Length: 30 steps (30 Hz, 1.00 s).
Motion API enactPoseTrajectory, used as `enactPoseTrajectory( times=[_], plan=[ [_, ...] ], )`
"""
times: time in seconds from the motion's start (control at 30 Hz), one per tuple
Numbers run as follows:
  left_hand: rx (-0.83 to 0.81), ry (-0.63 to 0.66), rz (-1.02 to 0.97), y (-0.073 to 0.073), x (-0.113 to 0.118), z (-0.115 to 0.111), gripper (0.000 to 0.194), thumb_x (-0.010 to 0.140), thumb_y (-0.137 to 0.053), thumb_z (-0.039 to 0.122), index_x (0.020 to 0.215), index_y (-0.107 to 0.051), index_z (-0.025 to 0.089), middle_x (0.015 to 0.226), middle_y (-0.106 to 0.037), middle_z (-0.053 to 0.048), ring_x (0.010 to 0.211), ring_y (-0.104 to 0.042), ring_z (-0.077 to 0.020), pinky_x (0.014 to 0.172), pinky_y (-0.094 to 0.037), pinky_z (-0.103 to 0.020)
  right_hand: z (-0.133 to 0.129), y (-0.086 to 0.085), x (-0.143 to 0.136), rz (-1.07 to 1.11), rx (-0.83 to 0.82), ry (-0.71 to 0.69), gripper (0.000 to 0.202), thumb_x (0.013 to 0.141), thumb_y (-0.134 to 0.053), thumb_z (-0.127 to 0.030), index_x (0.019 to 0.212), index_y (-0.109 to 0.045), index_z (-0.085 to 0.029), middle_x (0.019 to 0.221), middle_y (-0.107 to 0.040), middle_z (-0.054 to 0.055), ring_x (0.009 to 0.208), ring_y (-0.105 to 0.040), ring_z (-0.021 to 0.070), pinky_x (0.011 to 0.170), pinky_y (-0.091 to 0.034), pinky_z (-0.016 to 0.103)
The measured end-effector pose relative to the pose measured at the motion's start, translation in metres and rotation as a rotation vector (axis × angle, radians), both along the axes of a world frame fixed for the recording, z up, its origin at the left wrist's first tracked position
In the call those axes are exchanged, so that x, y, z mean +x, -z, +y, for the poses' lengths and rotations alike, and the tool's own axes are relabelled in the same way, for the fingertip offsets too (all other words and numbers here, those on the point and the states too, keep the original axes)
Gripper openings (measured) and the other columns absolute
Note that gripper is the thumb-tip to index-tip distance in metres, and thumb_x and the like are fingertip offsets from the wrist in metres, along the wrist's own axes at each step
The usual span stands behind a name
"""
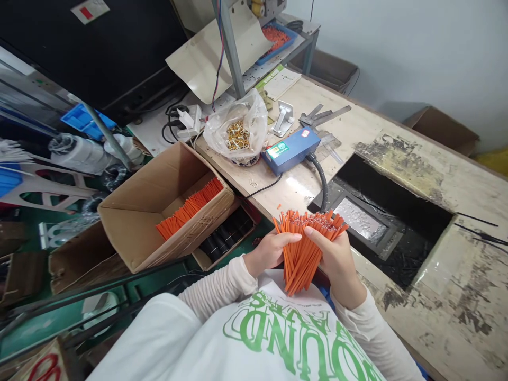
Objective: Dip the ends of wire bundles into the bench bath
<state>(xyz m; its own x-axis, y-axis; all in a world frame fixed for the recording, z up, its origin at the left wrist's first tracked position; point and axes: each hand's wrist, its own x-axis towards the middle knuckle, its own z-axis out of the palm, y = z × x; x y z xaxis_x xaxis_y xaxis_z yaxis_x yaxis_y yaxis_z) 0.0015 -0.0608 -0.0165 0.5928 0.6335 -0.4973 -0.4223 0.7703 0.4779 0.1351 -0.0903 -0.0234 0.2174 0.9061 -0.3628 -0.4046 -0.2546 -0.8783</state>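
A thick bundle of cut orange wires (301,259) is gripped between both hands, close to my shirt front. From the left side, my left hand (273,247) presses against it with the thumb laid across. My right hand (335,256) wraps the other side, its thumb near the upper ends. Shiny tips show at the top of the bundle, while the lower ends fan toward my chest. To my left, a cardboard box (138,211) holds more orange wires (192,206) lying in a row.
On the bench (448,312) are a blue box-shaped device (291,150) with a black hose, a plastic bag of brass-coloured terminals (238,135) and a caliper (323,115). A rectangular opening (420,233) is cut in the benchtop at right. A blue tray (278,42) stands behind.
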Motion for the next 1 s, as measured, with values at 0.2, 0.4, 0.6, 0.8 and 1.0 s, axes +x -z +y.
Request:
enactPoseTrajectory(
  times=[0.2, 0.4, 0.6, 0.8, 1.0],
  plan=[
    [-0.017, -0.027, 0.003, 0.000, 0.004, 0.003, 0.025, 0.061, -0.076, 0.024, 0.084, -0.071, 0.013, 0.090, -0.076, -0.009, 0.107, -0.065, -0.0328, 0.099, -0.045, -0.044, 0.002, 0.003, 0.000, -0.019, -0.031, -0.006, 0.024, 0.070, -0.082, -0.034, 0.085, -0.069, -0.020, 0.078, -0.071, 0.001, 0.070, -0.065, 0.0190, 0.065, -0.053, 0.032],
    [-0.028, -0.086, 0.077, 0.005, 0.009, 0.004, 0.025, 0.059, -0.076, 0.023, 0.081, -0.071, 0.013, 0.086, -0.075, -0.008, 0.102, -0.067, -0.0312, 0.095, -0.046, -0.043, 0.010, 0.010, 0.000, -0.079, -0.056, -0.056, 0.025, 0.070, -0.081, -0.039, 0.083, -0.070, -0.020, 0.084, -0.073, 0.002, 0.074, -0.066, 0.0207, 0.071, -0.053, 0.034],
    [-0.049, -0.084, 0.117, 0.014, 0.013, 0.004, 0.019, 0.060, -0.071, 0.020, 0.077, -0.069, 0.014, 0.080, -0.074, -0.006, 0.093, -0.068, -0.0273, 0.089, -0.048, -0.038, 0.017, 0.009, -0.006, -0.122, -0.047, -0.057, 0.027, 0.072, -0.079, -0.042, 0.080, -0.067, -0.019, 0.080, -0.071, 0.002, 0.071, -0.064, 0.0180, 0.069, -0.052, 0.032],
    [-0.035, -0.025, 0.065, 0.027, 0.013, 0.016, 0.021, 0.059, -0.069, 0.019, 0.079, -0.065, 0.014, 0.073, -0.071, -0.004, 0.076, -0.069, -0.0224, 0.075, -0.051, -0.033, 0.032, 0.015, -0.014, -0.129, -0.046, -0.086, 0.036, 0.070, -0.078, -0.046, 0.086, -0.063, -0.018, 0.083, -0.070, 0.003, 0.076, -0.064, 0.0183, 0.073, -0.052, 0.032],
    [0.062, 0.094, 0.023, 0.033, 0.009, 0.028, 0.035, 0.050, -0.079, 0.013, 0.083, -0.067, 0.011, 0.069, -0.070, -0.004, 0.061, -0.064, -0.0168, 0.067, -0.049, -0.030, 0.052, 0.022, -0.006, -0.335, 0.010, -0.199, 0.033, 0.076, -0.070, -0.050, 0.087, -0.064, -0.020, 0.085, -0.066, 0.002, 0.082, -0.060, 0.0197, 0.081, -0.049, 0.036]
  ],
)
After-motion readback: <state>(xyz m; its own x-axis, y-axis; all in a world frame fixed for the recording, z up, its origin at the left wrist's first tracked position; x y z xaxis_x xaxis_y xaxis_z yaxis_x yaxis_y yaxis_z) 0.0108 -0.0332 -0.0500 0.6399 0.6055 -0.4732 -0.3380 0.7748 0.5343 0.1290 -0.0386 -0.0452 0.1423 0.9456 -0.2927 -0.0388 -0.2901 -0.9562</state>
